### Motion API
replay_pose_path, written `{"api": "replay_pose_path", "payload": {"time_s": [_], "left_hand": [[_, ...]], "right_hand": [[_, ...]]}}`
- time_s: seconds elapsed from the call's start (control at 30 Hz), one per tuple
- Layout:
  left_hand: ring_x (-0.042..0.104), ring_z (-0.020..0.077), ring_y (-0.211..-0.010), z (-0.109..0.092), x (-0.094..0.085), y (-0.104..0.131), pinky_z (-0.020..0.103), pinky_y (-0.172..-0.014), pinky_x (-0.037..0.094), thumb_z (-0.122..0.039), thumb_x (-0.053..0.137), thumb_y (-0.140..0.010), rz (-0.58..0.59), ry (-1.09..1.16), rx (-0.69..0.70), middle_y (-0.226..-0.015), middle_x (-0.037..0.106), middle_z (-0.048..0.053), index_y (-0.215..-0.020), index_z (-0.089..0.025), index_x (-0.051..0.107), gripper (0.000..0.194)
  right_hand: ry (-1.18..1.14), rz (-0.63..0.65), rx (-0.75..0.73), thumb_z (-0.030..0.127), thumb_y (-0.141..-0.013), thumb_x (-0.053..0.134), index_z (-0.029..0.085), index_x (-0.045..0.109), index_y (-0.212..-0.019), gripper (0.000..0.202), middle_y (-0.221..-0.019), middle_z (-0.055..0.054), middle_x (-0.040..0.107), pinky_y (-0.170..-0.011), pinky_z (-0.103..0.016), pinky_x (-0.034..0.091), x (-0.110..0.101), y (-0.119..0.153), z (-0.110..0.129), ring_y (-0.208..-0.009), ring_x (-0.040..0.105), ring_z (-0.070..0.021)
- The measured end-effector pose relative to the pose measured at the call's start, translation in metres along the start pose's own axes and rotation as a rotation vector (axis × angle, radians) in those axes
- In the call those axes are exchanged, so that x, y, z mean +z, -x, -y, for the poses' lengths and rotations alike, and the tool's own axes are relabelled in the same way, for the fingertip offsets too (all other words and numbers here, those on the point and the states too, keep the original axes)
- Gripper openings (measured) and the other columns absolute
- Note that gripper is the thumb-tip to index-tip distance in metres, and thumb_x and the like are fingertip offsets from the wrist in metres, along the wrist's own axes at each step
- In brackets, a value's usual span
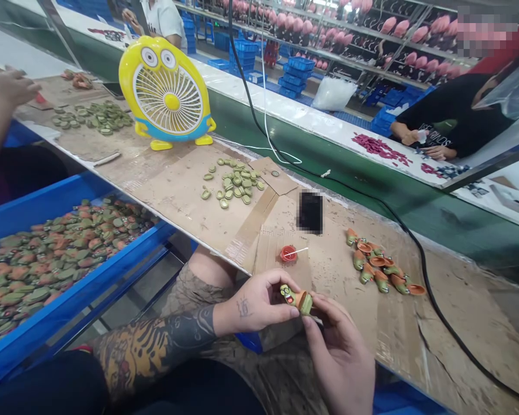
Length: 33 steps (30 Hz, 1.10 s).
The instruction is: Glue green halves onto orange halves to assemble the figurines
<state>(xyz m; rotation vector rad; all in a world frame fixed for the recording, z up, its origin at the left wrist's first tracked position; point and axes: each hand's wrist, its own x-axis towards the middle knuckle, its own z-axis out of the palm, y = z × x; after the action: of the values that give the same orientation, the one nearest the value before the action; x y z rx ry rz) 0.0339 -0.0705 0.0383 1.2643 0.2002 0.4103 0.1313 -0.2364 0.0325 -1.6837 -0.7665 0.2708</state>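
My left hand pinches a small green-and-orange toy figure with round eyes and a red mouth. At the figure's hollow orange end, my right hand holds a small green oval piece between thumb and fingers. The two parts touch or nearly touch; I cannot tell if they are joined. Just beyond my hands stands a red cup with a white stick in it. Similar orange-and-green figure parts lie in a group to the right. Loose green oval pieces are spread farther back.
A yellow fan stands on the cardboard-covered table. At left, a blue crate holds many pieces. A black cable crosses the right side. Another person's hands are at far left; a co-worker sits across.
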Motion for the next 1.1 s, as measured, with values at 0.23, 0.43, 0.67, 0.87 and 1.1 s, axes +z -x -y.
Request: {"api": "replay_pose_path", "payload": {"time_s": [0.23, 0.43, 0.67, 0.87, 1.1], "left_hand": [[0.065, 0.0211, -0.089, -0.003, -0.002, 0.002, 0.033, -0.081, 0.05, -0.028, 0.088, -0.076, -0.026, -0.198, 0.157, -0.1, 0.068, 0.01, -0.1, -0.015, 0.074, 0.032], [0.07, 0.0228, -0.092, 0.003, -0.007, 0.004, 0.034, -0.084, 0.054, -0.03, 0.09, -0.076, -0.024, -0.291, 0.272, -0.096, 0.073, 0.011, -0.1, -0.016, 0.077, 0.031], [0.073, 0.0224, -0.085, 0.001, -0.011, 0.005, 0.032, -0.08, 0.056, -0.033, 0.091, -0.074, -0.019, -0.392, 0.316, -0.09, 0.077, 0.011, -0.097, -0.016, 0.08, 0.03], [0.072, 0.0211, -0.079, -0.001, -0.009, 0.009, 0.029, -0.073, 0.055, -0.034, 0.092, -0.073, -0.056, -0.414, 0.286, -0.087, 0.077, 0.011, -0.098, -0.015, 0.081, 0.034], [0.074, 0.0237, -0.091, 0.002, -0.006, 0.007, 0.032, -0.083, 0.055, -0.03, 0.094, -0.07, -0.057, -0.262, 0.19, -0.096, 0.078, 0.01, -0.098, -0.018, 0.08, 0.033]], "right_hand": [[0.096, 0.013, -0.059, 0.035, -0.09, 0.076, 0.022, 0.076, -0.117, 0.03, -0.124, -0.014, 0.071, -0.103, -0.05, 0.055, -0.001, 0.0, -0.004, -0.116, 0.067, -0.0321], [0.206, 0.048, -0.165, 0.028, -0.094, 0.071, 0.027, 0.075, -0.117, 0.023, -0.12, -0.009, 0.072, -0.097, -0.041, 0.057, -0.003, 0.0, 0.0, -0.111, 0.069, -0.026], [0.295, 0.038, -0.314, 0.022, -0.093, 0.07, 0.025, 0.075, -0.115, 0.023, -0.114, -0.009, 0.075, -0.091, -0.038, 0.061, -0.003, -0.003, 0.011, -0.104, 0.073, -0.0255], [0.295, 0.056, -0.383, 0.019, -0.095, 0.068, 0.021, 0.074, -0.114, 0.021, -0.112, -0.011, 0.074, -0.087, -0.035, 0.063, -0.002, -0.005, 0.015, -0.101, 0.073, -0.0239], [0.366, 0.064, -0.493, 0.017, -0.097, 0.065, 0.02, 0.071, -0.116, 0.02, -0.113, -0.009, 0.073, -0.092, -0.028, 0.06, -0.006, -0.009, 0.015, -0.103, 0.072, -0.0187]]}}
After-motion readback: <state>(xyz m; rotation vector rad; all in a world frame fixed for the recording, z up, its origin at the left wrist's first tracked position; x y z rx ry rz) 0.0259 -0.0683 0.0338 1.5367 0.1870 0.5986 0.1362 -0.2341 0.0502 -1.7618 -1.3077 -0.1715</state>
